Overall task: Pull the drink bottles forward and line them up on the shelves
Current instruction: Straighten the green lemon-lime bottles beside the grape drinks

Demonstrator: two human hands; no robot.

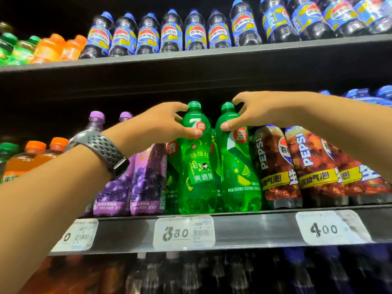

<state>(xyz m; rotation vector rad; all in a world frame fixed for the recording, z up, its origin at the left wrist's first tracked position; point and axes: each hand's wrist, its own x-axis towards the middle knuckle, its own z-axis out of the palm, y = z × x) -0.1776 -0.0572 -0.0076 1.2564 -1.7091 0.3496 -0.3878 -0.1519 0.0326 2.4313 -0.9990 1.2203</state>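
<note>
Both hands grip green bottles on the middle shelf (244, 228): left hand (163, 122) curls round the left bottle (196, 166), right hand (254, 111) round the right bottle (237, 172). Purple bottles (135, 183) stand left, Pepsi bottles (297, 166) right.

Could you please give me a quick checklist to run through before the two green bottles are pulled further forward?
1. Left hand grips the left green bottle at its neck: ok.
2. Right hand grips the right green bottle at its neck: ok.
3. Both caps on: ok.
4. Both bases on the shelf edge: ok.
5. Bottles upright: not ok, they lean.
6. More green bottles behind: cannot tell how many.
</note>
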